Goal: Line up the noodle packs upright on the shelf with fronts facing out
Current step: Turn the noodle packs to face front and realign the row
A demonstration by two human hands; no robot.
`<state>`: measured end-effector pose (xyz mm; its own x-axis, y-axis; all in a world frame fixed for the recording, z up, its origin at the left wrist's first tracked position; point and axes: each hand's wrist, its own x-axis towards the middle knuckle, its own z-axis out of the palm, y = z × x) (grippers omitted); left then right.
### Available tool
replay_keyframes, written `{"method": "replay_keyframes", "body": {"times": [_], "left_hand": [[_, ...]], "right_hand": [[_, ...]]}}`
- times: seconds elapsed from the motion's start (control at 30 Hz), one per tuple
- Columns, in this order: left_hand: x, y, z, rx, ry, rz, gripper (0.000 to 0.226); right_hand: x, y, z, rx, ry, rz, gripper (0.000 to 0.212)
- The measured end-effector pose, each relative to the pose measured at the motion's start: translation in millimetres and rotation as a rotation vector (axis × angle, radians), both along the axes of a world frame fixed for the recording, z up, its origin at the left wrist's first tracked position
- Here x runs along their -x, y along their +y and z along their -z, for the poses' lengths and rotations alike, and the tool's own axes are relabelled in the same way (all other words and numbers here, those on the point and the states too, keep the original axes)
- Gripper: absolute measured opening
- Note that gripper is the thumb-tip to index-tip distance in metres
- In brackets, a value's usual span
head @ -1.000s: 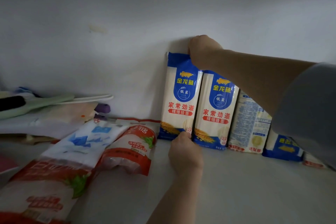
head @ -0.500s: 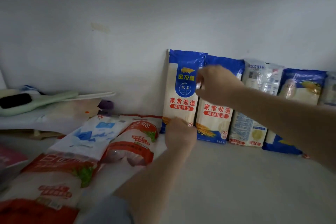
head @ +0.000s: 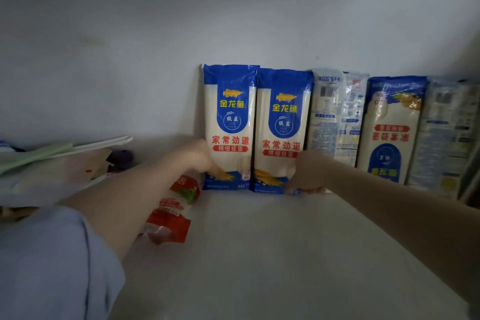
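Several noodle packs stand upright in a row against the back wall of the white shelf (head: 259,254). The first pack (head: 230,125) and the second pack (head: 283,101), both blue and white, show their fronts the right way up. A third pack (head: 335,112) shows its back with a barcode. The fourth pack (head: 392,122) shows its front upside down. A fifth pack (head: 441,132) shows its back. My left hand (head: 200,158) holds the first pack's lower left edge. My right hand (head: 309,174) curls round the second pack's lower right corner, hiding the third pack's bottom.
Red-and-white bags (head: 179,205) lie flat on the shelf left of the row, under my left forearm. A pile of papers and bags (head: 52,163) and a purple object (head: 122,157) sit at the far left. The shelf's side wall (head: 470,163) closes the right end.
My right hand dropped from the top of the packs to the second pack's bottom corner. My left hand slid to the first pack's lower left edge. The first two packs now stand straighter.
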<state>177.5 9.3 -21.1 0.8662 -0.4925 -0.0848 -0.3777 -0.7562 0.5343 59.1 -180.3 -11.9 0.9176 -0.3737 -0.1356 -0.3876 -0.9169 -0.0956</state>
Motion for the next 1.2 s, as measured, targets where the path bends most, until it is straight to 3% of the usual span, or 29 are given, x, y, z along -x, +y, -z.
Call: {"method": "replay_keyframes", "body": {"times": [0.07, 0.23, 0.4, 0.87, 0.97, 1.1, 1.2], "left_hand": [[-2.8, -0.7, 4.8, 0.077, 0.093, -0.060, 0.055], [-7.1, -0.7, 19.5, 0.095, 0.149, -0.156, 0.048], [-11.4, 2.7, 16.8, 0.048, 0.181, -0.113, 0.050], [-1.6, 4.4, 18.7, 0.085, 0.100, -0.126, 0.049], [9.9, 7.0, 13.3, -0.008, -0.028, -0.193, 0.042], [44.2, 15.4, -1.2, -0.388, -0.219, -0.104, 0.017], [69.6, 16.2, -10.6, -0.567, -0.264, 0.094, 0.039]], "right_hand": [[0.3, -1.0, 2.9, -0.095, 0.012, -0.001, 0.036], [3.0, -4.6, 9.4, -0.103, -0.103, -0.024, 0.036], [-1.6, -4.1, 14.6, 0.147, -0.056, -0.075, 0.041], [-7.8, -1.9, 17.4, 0.209, -0.050, -0.071, 0.042], [-0.4, 2.1, 19.2, 0.184, -0.072, -0.084, 0.044], [19.2, 12.3, 13.7, 0.152, -0.055, -0.114, 0.047], [39.9, 18.3, -4.3, 0.148, 0.064, -0.175, 0.054]]}}
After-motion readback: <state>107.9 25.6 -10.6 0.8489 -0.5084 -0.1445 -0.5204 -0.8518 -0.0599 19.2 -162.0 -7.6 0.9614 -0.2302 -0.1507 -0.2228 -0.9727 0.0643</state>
